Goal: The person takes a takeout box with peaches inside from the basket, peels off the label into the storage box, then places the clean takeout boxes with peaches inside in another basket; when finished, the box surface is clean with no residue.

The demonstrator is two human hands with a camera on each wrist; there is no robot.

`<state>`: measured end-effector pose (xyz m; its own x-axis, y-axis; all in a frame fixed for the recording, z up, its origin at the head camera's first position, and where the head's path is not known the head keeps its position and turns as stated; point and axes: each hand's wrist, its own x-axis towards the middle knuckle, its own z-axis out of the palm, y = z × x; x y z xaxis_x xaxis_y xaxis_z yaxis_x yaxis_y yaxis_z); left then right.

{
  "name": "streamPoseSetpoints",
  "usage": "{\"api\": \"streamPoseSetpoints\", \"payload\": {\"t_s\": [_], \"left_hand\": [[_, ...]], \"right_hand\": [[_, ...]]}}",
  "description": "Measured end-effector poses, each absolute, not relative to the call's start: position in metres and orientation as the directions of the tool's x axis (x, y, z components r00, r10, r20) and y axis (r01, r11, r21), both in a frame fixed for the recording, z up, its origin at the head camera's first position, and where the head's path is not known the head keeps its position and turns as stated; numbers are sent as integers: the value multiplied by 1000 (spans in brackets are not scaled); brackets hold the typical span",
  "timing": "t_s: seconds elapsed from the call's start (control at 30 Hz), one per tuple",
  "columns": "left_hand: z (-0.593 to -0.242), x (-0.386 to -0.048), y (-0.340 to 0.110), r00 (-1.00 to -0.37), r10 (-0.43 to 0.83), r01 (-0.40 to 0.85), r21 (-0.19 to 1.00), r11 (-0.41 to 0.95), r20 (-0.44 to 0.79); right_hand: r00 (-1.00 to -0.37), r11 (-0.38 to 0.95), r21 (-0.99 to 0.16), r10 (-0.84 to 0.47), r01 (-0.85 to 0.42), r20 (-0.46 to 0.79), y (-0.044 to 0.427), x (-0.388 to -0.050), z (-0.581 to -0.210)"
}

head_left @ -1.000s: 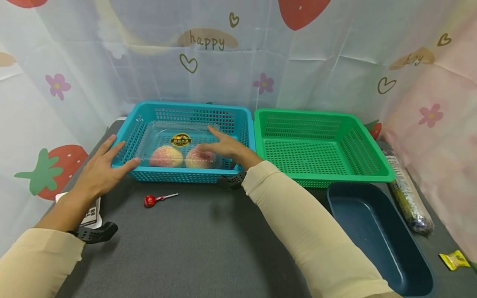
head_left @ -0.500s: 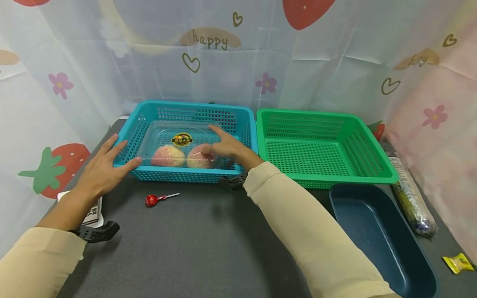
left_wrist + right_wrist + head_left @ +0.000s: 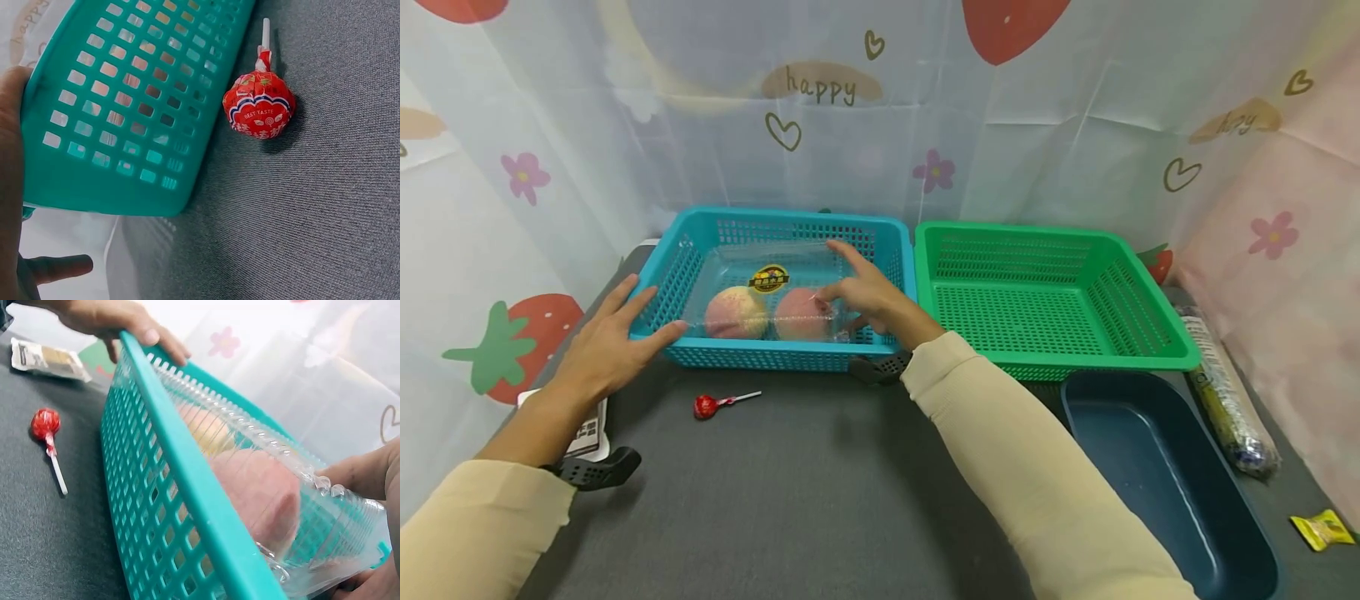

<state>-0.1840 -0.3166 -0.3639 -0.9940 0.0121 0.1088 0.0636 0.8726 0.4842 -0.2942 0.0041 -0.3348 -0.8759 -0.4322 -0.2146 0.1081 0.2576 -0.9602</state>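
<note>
A clear plastic box (image 3: 718,271) with a black and gold label lies in the blue basket (image 3: 790,215). Two peaches, a yellow-pink one (image 3: 736,312) and a redder one (image 3: 797,315), show through it. My right hand (image 3: 876,296) holds the box's right end, with digits above and below it in the right wrist view; its right end looks slightly raised. On the basket's left rim rests my left hand (image 3: 606,346), fingers spread and fairly straight. A red wrapped lollipop (image 3: 706,407) lies on the table in front of the basket.
To the right stands a green basket (image 3: 1052,360), with a dark blue tray (image 3: 1157,475) before it. A plastic-wrapped roll (image 3: 1228,400) and a small yellow packet (image 3: 1321,529) lie at the far right. A white packet (image 3: 591,437) sits under my left forearm.
My right hand has shifted slightly right and its fingers have come round the box's end. That end has tilted up a little. My left hand stays on the rim.
</note>
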Motion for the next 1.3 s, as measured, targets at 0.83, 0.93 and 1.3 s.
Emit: {"api": "streamPoseSetpoints", "payload": {"t_s": [0.83, 0.93, 1.3], "left_hand": [[-366, -186, -316, -995, 7, 55, 471, 880, 103], [-365, -186, -316, -995, 7, 54, 471, 880, 102], [-367, -186, -316, -994, 8, 60, 469, 881, 112]], "right_hand": [[-913, 43, -985, -370, 167, -171, 43, -283, -303], [-915, 19, -984, -365, 179, -173, 49, -282, -297], [-918, -86, -986, -384, 143, -99, 73, -266, -277]]}}
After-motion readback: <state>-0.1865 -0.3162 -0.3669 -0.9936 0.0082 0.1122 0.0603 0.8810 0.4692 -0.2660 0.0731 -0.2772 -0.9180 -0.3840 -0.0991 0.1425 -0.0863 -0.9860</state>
